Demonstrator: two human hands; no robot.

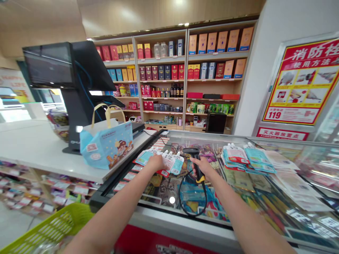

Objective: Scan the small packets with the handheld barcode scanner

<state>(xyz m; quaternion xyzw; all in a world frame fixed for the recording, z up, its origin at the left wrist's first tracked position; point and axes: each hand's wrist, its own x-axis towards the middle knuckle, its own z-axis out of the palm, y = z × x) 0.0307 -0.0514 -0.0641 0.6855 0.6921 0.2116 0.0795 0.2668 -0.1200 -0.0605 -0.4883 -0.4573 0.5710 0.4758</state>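
The right hand [203, 168] is closed around the grip of a black handheld scanner with yellow trim [191, 151], held above a glass-topped display case with a dark frame [165, 208]. The left hand [155, 163] rests on a fanned group of flat blue, white and red spouted pouches [177, 165], left of the scanner; its fingertips are partly hidden, and whether they pinch a pouch cannot be told. Surroundings: a black looped cable [180, 192] hangs from the base of the grip, between the scanner and the near edge of the case. A second pile of blue, white and red pouches [237, 155] lies right of the right hand, with pale flat sheets [293, 181] beyond it. At left, a light-blue carrier bag with yellow handles [106, 144] stands on a white counter [23, 141], in front of a black double-screen terminal [72, 116]. A lime-green plastic basket [57, 225] sits low at the near left. Shelves of boxed goods [164, 79] line the back. Orientation: the scanner's head points left, towards the fanned pouches; its grip slopes down and towards the wearer, leaning slightly right. The fanned pouches lie with spouts facing the shelves, their long axes running roughly near to far, the rightmost tilted a little rightward.
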